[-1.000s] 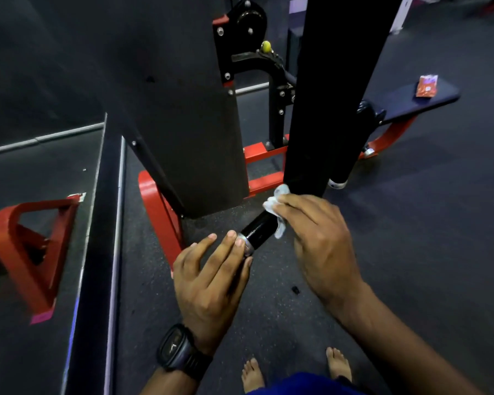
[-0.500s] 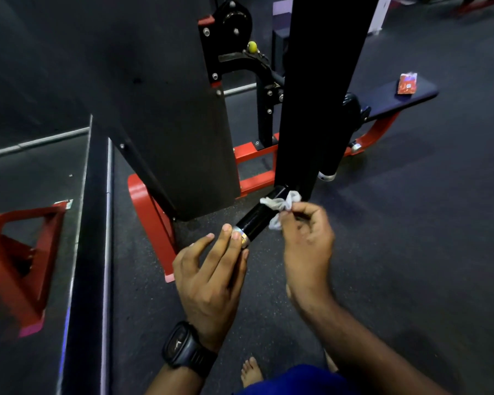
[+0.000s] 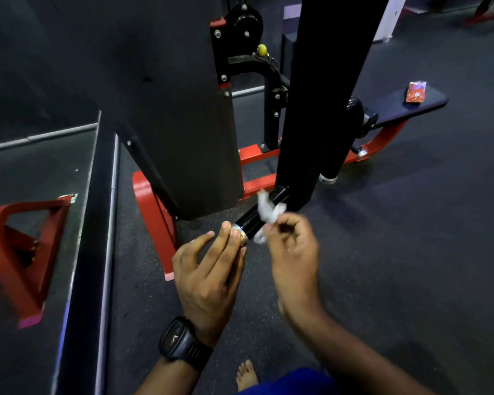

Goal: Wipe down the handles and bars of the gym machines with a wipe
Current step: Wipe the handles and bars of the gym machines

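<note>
The left hand (image 3: 208, 275) is open, its straight fingertips touching the metal end cap (image 3: 240, 235) of the black handle (image 3: 249, 222). The right hand (image 3: 293, 249) pinches a white wipe (image 3: 271, 211) between curled fingers. The wipe drapes across the handle grip, just beyond the right fingertips and above the end cap. A red packet (image 3: 416, 92) lies at the far end of the bench (image 3: 394, 108).
</note>
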A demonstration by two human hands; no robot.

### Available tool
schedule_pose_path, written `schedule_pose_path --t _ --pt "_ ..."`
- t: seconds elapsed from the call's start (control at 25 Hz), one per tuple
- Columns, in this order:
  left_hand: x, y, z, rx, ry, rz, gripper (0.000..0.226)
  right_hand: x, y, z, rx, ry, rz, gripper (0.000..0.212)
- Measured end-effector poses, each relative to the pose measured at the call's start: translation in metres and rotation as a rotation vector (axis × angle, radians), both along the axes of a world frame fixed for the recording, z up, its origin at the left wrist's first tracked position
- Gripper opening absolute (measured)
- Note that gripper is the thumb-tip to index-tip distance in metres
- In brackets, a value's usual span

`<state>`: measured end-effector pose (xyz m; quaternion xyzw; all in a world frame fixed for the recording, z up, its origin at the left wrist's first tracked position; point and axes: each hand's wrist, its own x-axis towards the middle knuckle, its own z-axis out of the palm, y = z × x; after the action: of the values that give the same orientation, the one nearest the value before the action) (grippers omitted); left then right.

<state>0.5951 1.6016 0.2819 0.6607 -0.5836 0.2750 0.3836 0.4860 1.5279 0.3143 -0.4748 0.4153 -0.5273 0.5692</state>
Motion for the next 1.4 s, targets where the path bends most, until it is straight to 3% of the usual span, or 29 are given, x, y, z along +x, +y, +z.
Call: schedule_pose_path --t 0.08,0.2,0.36,0.44,0.64,0.72,0.84,0.96,1.12,1.24,1.36,1.4 --pt "0.002 -0.001 0.001 -0.005 -0.005 -0.007 0.025 0.000 0.004 -0.001 -0.044 0.049 0.036 0.020" --pt "0.001 0.000 0.000 -0.002 -0.001 0.000 0.025 -0.005 -0.006 -0.002 -0.215 0.136 -0.075 0.026" --pt "0.001 -0.002 0.000 -0.023 -0.016 -0.006 0.030 -0.014 -0.003 0.005 -0.735 0.670 -0.012 0.031" --pt "0.000 -0.001 -0.001 -0.037 -0.001 -0.007 0.031 -0.016 -0.020 0.024 -0.914 0.800 0.018 0.025" --pt "-0.003 -0.002 -0.006 -0.063 0.055 -0.019 0.030 0.004 -0.049 0.072 -0.982 1.340 0.666 0.014" --pt "-0.002 -0.002 -0.006 -0.072 0.069 -0.010 0.030 0.003 -0.054 0.083 -1.069 1.412 0.777 0.015" --pt "-0.003 -0.003 -0.009 -0.072 0.086 0.019 0.028 0.006 -0.061 0.099 -1.062 1.490 0.715 0.016" --pt "-0.005 -0.004 -0.010 -0.092 0.089 0.018 0.031 0.013 -0.050 0.097 -1.059 1.539 0.804 0.015" --pt "-0.005 -0.005 -0.011 -0.102 0.093 0.017 0.033 0.016 -0.055 0.107 -1.037 1.704 0.653 0.021" --pt "-0.004 -0.006 -0.011 -0.121 0.103 0.014 0.032 0.018 -0.053 0.106 -1.031 1.642 0.777 0.022" --pt "-0.005 -0.005 -0.011 -0.101 0.128 -0.015 0.031 0.016 -0.062 0.104 -1.088 1.732 0.661 0.019" --pt "-0.005 -0.005 -0.011 -0.101 0.137 -0.029 0.031 0.013 -0.063 0.100 -1.132 1.677 0.655 0.024"
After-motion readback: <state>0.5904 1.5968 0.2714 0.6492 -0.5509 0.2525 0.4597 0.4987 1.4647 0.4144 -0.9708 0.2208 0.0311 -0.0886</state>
